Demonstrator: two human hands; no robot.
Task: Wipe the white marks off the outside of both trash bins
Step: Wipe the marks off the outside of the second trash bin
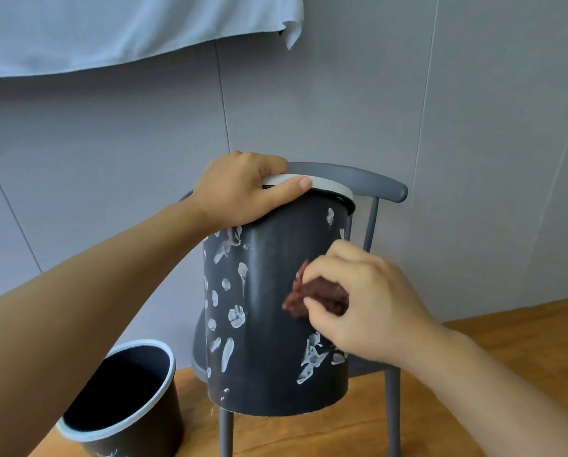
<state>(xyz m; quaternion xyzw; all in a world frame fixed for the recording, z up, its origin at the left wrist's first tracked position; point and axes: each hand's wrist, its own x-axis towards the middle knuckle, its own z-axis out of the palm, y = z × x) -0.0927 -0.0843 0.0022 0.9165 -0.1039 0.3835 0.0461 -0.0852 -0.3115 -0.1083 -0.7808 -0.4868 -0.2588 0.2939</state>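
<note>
- Near left, a second dark trash bin (124,400) stood on the wooden floor (474,407), faint marks low on it.
- The left hand (243,189) gripped the rim of the tilted dark bin (276,324) on a grey chair (388,189).
- White marks (236,316) dotted its left side.
- The right hand (368,301) pinched a bunched brown cloth (318,296) against the bin's wall.
- Hard rubbing could probably slide the tilted bin off the seat.

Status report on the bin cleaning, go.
Left hand grips bin rim on the chair. Right hand pinches brown rag against bin side. White marks remain. Second bin on floor, waiting.
</note>
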